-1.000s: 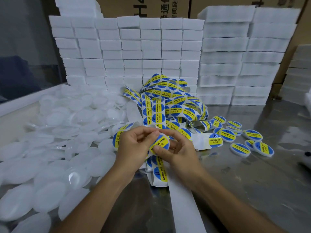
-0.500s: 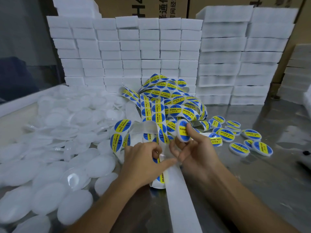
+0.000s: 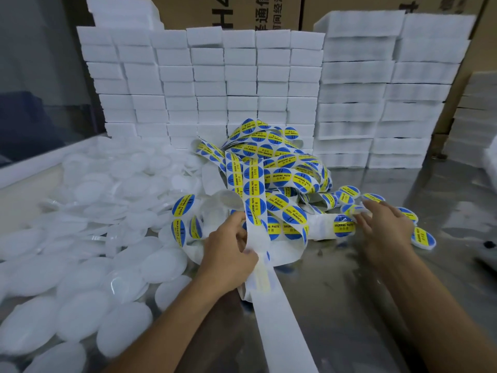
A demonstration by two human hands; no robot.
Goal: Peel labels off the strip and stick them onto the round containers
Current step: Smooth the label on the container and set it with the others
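Unlabelled white round containers (image 3: 88,254) piled at left, contents not visible. L hand (image 3: 228,254) pinches the label strip (image 3: 254,211) at centre. R hand (image 3: 382,227), fingers spread and relaxed, rests on the labelled containers (image 3: 422,236) at right; 0.5 s ago it held one up by the strip.

On the bench (image 3: 349,305), a heap of round containers (image 3: 88,238) lay to the left and a tangled label strip (image 3: 271,168) was piled at the middle, with stacked blocks (image 3: 242,84) behind both and cardboard boxes (image 3: 236,12) behind those. A cluster of labelled containers (image 3: 349,191) lay right of the tangle. The left hand (image 3: 228,254) sat before the tangle on the strip, and the right hand (image 3: 382,227) lay among the labelled containers.
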